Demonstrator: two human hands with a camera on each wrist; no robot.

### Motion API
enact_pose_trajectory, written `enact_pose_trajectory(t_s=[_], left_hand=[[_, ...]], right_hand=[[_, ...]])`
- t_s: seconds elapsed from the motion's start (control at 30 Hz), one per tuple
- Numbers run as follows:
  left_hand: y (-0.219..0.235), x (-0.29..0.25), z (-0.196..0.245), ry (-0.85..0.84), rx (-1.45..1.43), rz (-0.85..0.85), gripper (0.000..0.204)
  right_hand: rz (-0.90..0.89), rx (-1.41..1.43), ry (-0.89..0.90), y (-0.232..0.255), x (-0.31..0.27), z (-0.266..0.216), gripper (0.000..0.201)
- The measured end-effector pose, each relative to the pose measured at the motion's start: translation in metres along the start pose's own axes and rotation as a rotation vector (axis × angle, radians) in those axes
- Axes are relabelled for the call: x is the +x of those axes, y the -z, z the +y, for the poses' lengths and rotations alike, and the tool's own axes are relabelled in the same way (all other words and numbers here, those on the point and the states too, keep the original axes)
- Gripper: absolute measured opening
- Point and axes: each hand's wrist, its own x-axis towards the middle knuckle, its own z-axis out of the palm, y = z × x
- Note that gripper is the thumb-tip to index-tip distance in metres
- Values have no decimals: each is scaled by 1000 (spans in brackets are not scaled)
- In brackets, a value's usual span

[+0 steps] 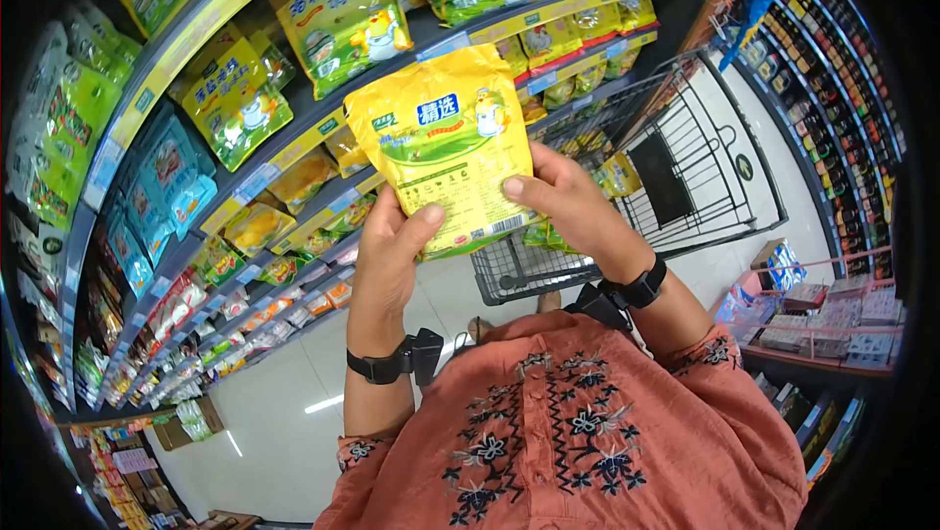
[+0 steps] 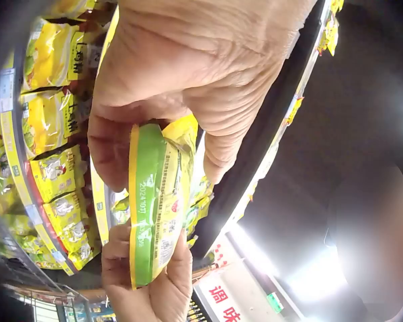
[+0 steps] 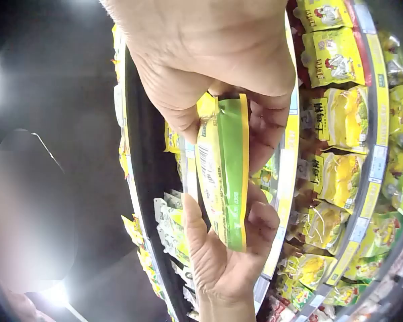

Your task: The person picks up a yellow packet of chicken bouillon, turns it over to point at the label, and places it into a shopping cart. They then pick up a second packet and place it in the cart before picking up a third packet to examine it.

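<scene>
Fingers [image 2: 109, 159] of L hand [image 1: 385, 258] & R hand [image 1: 580, 209] clamped on yel. pkt [image 1: 448, 153] | thumbs [image 1: 423, 225] on front nr btm | rest behind

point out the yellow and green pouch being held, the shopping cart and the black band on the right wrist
Yellow and green pouch [image 1: 446, 153]: head view, middle of printed face
Shopping cart [image 1: 508, 284]: head view, near corner of frame
Black band [image 1: 642, 285]: head view, outer face

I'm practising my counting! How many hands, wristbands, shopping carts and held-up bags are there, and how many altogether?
Hands: 2 (left hand, right hand)
Wristbands: 2 (left band, right band)
Shopping cart: 1
Held-up bag: 1
Total: 6
</scene>
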Motion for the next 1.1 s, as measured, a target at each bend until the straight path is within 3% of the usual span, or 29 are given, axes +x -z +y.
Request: enact_pose_trajectory(t_s=[0.23, 0.3, 0.4, 0.47, 0.6, 0.73, 0.87, 0.93, 1.1], left_hand=[[-24, 19, -31, 47, 58, 16, 52], [-31, 27, -42, 10, 114, 4, 48], [-43, 37, -61, -43, 224, 11, 43], [-51, 43, -71, -95, 484, 38, 42], [-64, 58, -101, -359, 997, 33, 43], [-84, 68, -123, -695, 1136, -69, 49], [-93, 78, -151, -785, 1197, -145, 52], [-98, 82, -167, -766, 1180, -167, 53], [-118, 91, -187, -536, 1201, -255, 62]], right_hand=[[35, -85, -103, 45, -10, 11, 43], [203, -289, -26, 70, -11, 17, 31], [483, -424, 148, 95, -14, 1, 31], [417, -301, -20, 99, -20, -31, 38], [373, -76, -260, 111, -19, -44, 53], [377, -12, -345, 130, -24, -43, 56], [408, 31, -339, 155, -34, -32, 38], [447, 9, -362, 169, -37, -24, 25], [415, -160, -382, 210, -38, -15, 28]])
